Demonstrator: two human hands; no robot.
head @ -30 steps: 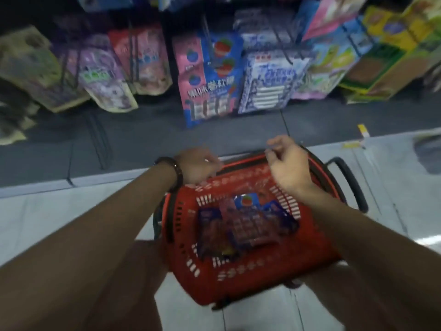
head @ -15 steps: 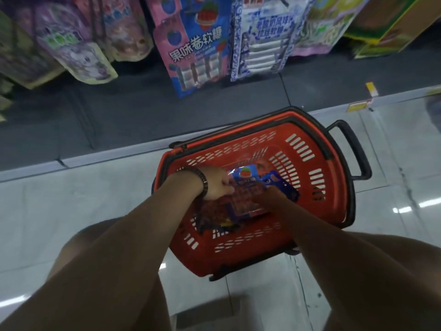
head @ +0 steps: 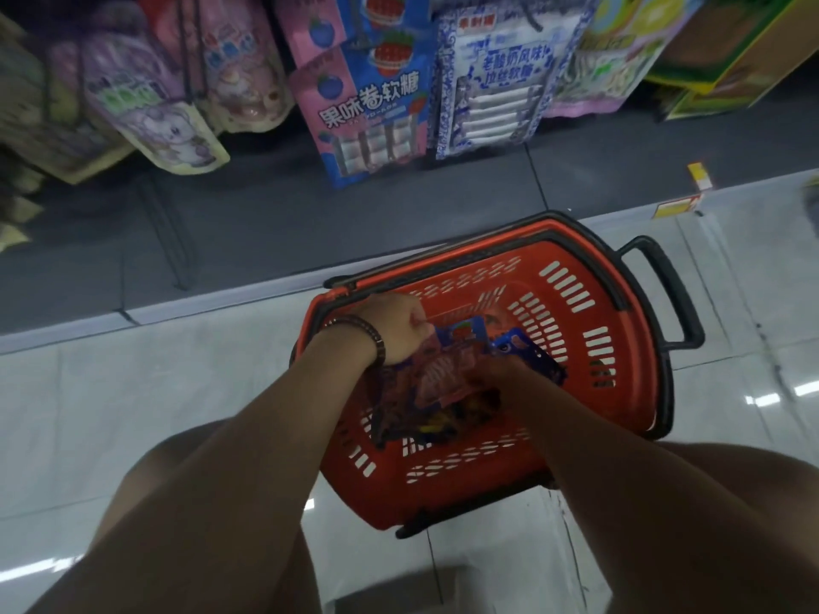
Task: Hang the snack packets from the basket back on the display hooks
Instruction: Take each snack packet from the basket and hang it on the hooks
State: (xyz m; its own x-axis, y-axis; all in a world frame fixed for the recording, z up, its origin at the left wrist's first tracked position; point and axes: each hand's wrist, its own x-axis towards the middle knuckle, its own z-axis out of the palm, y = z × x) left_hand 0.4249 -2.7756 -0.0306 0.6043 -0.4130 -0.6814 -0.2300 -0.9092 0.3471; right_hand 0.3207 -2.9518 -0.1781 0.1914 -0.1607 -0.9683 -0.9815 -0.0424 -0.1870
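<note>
A red plastic basket (head: 576,303) with black handles stands on the pale tiled floor below me. Several snack packets lie inside it, the top one pink and blue (head: 461,343). My left hand (head: 390,325), with a dark bead bracelet at the wrist, is closed on the upper left corner of that top packet. My right hand (head: 496,374) reaches deep into the basket among the packets, and its fingers are hidden in the pile. Above hang display packets, among them a matching pink and blue one (head: 372,95) on its hook.
A blue and white packet (head: 492,82) hangs right of the pink and blue one; purple and pink pouches (head: 168,108) hang left. Green and yellow boxes (head: 718,51) sit at the upper right. A dark grey shelf base (head: 266,223) runs under the display. My knees flank the basket.
Both hands left the basket's far rim and went down inside. The left hand closed on the top packet's corner and the right hand pushed deeper into the pile. My view tilted down.
</note>
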